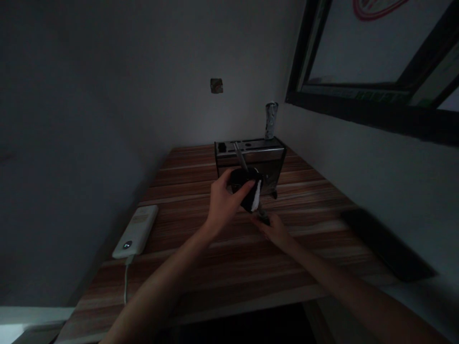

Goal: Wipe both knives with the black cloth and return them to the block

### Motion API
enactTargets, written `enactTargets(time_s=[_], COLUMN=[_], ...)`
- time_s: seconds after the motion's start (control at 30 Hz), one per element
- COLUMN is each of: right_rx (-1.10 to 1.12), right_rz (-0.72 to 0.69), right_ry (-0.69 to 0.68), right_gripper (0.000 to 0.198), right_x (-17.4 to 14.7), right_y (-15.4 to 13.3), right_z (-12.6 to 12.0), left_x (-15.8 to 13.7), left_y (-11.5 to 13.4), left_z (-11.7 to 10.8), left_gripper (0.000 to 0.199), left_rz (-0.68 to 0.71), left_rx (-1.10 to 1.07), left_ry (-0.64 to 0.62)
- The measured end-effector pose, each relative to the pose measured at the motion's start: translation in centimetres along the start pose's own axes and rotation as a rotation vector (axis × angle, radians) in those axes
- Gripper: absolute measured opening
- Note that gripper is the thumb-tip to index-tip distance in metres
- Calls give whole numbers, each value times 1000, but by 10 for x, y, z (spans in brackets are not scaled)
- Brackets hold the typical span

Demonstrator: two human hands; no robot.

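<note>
My left hand [229,193] is closed around a black pad or folded cloth [247,200] with a white edge, above the table. A knife's grey blade [241,157] sticks out beyond the pad, and its middle is hidden behind or inside it. Below, my right hand [274,229] grips the dark handle [263,216] at the near end. Just past my hands stands a metal-framed knife block [251,155] with slots in its top. Another patterned handle [271,122] rises upright from its right end.
The wood-striped table [186,200] runs between a wall on the left and one on the right. A white power bank [138,229] with a cable lies at left. A dark flat object [387,243] lies by the right wall, under a black-framed panel [344,112].
</note>
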State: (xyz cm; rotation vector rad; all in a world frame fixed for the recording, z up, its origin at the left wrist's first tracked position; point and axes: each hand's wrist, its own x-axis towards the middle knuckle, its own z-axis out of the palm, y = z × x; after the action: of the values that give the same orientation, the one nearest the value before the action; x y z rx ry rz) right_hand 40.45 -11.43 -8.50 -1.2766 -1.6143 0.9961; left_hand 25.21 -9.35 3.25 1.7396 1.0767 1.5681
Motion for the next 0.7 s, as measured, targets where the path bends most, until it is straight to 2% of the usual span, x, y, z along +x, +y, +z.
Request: enactTargets(time_s=[0.23, 0.37, 0.53, 0.7], right_rx=[73, 107, 155, 165], right_rz=[31, 41, -12, -36], right_ry=[-1, 27, 97, 130], right_gripper=[35, 25, 19, 15], right_x=[1, 2, 4, 5], right_y=[1, 8, 10, 9], right_z=[-2, -2, -2, -2], left_x=[-10, -18, -28, -31], left_y=[-12, -16, -24, -29], left_z=[12, 20, 31, 35], left_gripper=[19, 21, 19, 19], left_rz=[4, 1, -7, -3], left_rx=[103, 130, 175, 251], left_ry=[-82, -165, -280, -304])
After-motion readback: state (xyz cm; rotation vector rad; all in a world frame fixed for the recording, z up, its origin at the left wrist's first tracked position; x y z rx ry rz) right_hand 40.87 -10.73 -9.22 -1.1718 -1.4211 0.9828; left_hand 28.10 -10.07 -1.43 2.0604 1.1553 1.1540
